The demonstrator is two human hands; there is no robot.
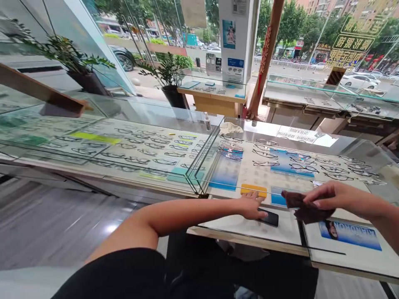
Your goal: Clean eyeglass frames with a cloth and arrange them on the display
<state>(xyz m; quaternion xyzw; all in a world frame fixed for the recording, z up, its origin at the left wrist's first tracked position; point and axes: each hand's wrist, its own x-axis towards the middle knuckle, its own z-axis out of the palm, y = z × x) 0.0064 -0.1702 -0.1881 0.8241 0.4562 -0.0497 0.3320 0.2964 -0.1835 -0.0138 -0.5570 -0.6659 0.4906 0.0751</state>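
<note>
My right hand [338, 196] pinches a dark brown cloth [307, 207], which hangs crumpled above the glass display case [215, 226]. My left hand [251, 205] lies with its fingers stretched out near the case's front edge. Its fingertips reach the lower edge of a yellow-orange block [254, 190]; whether they touch it or the glass over it, I cannot tell. A flat black object like a phone [270, 218] sits partly behind this hand. Rows of eyeglasses [264, 155] lie in the case beyond both hands.
To the left stands another glass case [149, 162] with several rows of eyeglasses. A small spray bottle [207, 121] and a pale crumpled cloth [231, 128] are toward the back. Potted plants [171, 89] and a wooden post [264, 62] stand by the window.
</note>
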